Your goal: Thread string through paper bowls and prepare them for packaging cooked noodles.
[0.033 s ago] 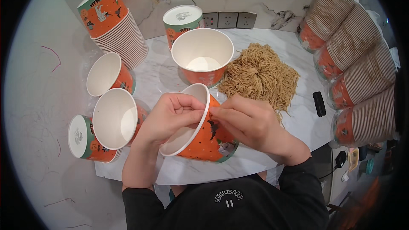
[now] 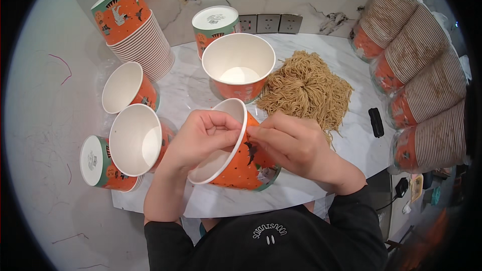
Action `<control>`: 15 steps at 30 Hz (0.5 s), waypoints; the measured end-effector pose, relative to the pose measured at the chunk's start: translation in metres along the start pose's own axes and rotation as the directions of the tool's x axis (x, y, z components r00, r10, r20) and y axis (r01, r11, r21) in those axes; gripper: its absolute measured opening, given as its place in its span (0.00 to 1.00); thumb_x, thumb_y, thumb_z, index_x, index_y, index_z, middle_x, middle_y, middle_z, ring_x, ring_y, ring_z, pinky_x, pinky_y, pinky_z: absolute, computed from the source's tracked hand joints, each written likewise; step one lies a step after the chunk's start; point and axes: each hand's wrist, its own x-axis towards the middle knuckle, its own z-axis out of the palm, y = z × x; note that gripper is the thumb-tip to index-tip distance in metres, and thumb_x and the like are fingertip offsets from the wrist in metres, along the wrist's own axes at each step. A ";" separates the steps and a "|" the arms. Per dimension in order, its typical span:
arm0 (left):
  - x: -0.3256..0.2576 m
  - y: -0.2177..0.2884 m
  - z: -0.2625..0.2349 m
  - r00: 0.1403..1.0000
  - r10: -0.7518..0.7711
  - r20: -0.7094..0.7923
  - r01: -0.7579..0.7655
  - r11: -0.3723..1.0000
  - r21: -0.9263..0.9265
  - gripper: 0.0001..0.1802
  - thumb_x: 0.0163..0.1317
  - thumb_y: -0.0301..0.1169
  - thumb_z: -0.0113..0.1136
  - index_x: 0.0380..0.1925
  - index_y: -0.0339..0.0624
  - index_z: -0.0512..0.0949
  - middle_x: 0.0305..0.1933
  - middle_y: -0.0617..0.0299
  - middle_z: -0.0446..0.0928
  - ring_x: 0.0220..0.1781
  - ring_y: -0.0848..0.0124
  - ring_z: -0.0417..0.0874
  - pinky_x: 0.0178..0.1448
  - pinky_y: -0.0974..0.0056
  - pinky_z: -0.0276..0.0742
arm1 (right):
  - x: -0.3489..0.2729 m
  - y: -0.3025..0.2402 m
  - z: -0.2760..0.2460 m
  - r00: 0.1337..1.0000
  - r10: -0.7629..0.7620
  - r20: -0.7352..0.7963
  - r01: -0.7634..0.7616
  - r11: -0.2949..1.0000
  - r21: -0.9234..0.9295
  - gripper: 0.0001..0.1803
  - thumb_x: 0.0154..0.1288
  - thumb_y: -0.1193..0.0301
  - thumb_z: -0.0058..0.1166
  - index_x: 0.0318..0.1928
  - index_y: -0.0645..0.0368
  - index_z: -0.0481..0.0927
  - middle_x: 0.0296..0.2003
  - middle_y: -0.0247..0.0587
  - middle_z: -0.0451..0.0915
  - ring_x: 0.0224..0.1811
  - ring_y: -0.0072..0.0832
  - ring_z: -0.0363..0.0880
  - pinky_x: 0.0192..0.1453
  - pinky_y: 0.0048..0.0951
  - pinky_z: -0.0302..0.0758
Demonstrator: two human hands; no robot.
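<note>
A large orange paper bucket [image 2: 233, 173] with a white rim and green base lies tilted in front of me, its mouth toward the left. My left hand [image 2: 198, 138] reaches into the mouth, fingers curled and thumb pressed in by the inner wall just under the rim. Against the outer wall at the same spot, my right hand [image 2: 296, 143] has its fingertips pinched together. What either pinch holds is too small or hidden to tell. A heap of tan cords [image 2: 306, 88] lies just beyond my right hand.
An upright bucket [image 2: 238, 60] stands behind, before an upturned one [image 2: 216, 18]. At left are a tall nested stack [image 2: 143, 45], two open buckets [image 2: 135, 140] and a short upturned stack [image 2: 93, 160]. Bagged stacks [image 2: 432, 135] line the right; a black object [image 2: 376, 122] lies nearby.
</note>
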 end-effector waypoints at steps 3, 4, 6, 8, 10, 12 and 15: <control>-0.001 0.002 0.004 1.000 -0.020 -0.014 0.020 0.998 0.057 0.05 0.65 0.21 0.62 0.39 0.31 0.82 0.36 0.62 0.84 0.37 0.80 0.84 0.41 0.74 0.79 | -0.001 -0.001 -0.001 1.000 0.023 0.015 -0.024 0.999 0.030 0.14 0.55 0.81 0.66 0.44 0.62 0.85 0.33 0.38 0.81 0.31 0.32 0.85 0.31 0.30 0.81; -0.002 0.004 0.006 0.999 -0.042 -0.031 0.044 0.995 0.087 0.04 0.65 0.21 0.62 0.37 0.31 0.82 0.35 0.63 0.84 0.37 0.81 0.84 0.40 0.75 0.78 | 0.000 -0.001 -0.002 1.000 0.024 0.014 -0.024 0.999 0.030 0.14 0.55 0.81 0.66 0.44 0.62 0.85 0.33 0.38 0.81 0.31 0.32 0.85 0.31 0.30 0.81; -0.001 0.003 0.009 0.999 -0.033 -0.031 0.036 0.996 0.083 0.03 0.64 0.20 0.60 0.37 0.32 0.81 0.34 0.65 0.83 0.36 0.82 0.83 0.39 0.75 0.77 | 0.001 0.000 -0.006 0.995 0.073 0.066 -0.080 0.991 0.103 0.16 0.56 0.80 0.67 0.46 0.59 0.85 0.32 0.38 0.81 0.33 0.33 0.85 0.34 0.31 0.81; 0.000 0.002 0.009 0.999 -0.024 -0.031 0.027 0.996 0.080 0.03 0.63 0.20 0.59 0.36 0.33 0.80 0.33 0.67 0.82 0.35 0.83 0.82 0.38 0.76 0.76 | 0.004 0.004 -0.009 0.998 0.055 0.033 -0.058 0.995 0.084 0.14 0.57 0.78 0.65 0.45 0.58 0.84 0.34 0.37 0.81 0.32 0.35 0.83 0.35 0.33 0.81; 0.000 -0.003 0.008 0.998 0.039 -0.040 -0.036 0.997 0.064 0.03 0.63 0.18 0.57 0.35 0.34 0.78 0.32 0.70 0.79 0.33 0.84 0.80 0.38 0.77 0.75 | 0.008 0.007 -0.016 0.999 0.036 0.000 -0.036 0.997 0.065 0.12 0.58 0.76 0.64 0.44 0.56 0.82 0.35 0.36 0.81 0.30 0.36 0.82 0.35 0.35 0.80; -0.002 -0.006 0.011 0.994 0.069 -0.086 -0.061 0.994 0.091 0.03 0.62 0.18 0.57 0.35 0.35 0.77 0.31 0.71 0.78 0.33 0.85 0.78 0.38 0.77 0.74 | 0.010 0.008 -0.030 0.987 0.132 0.092 -0.126 0.989 -0.077 0.11 0.60 0.75 0.63 0.43 0.56 0.81 0.37 0.37 0.82 0.35 0.38 0.83 0.40 0.36 0.80; -0.006 -0.012 0.020 0.972 0.163 -0.168 -0.134 0.975 0.175 0.02 0.62 0.18 0.57 0.33 0.35 0.76 0.31 0.71 0.77 0.33 0.86 0.77 0.38 0.76 0.73 | 0.008 0.006 -0.033 0.975 0.202 0.091 -0.204 0.979 0.019 0.09 0.62 0.78 0.59 0.43 0.57 0.79 0.36 0.38 0.80 0.40 0.37 0.82 0.41 0.33 0.80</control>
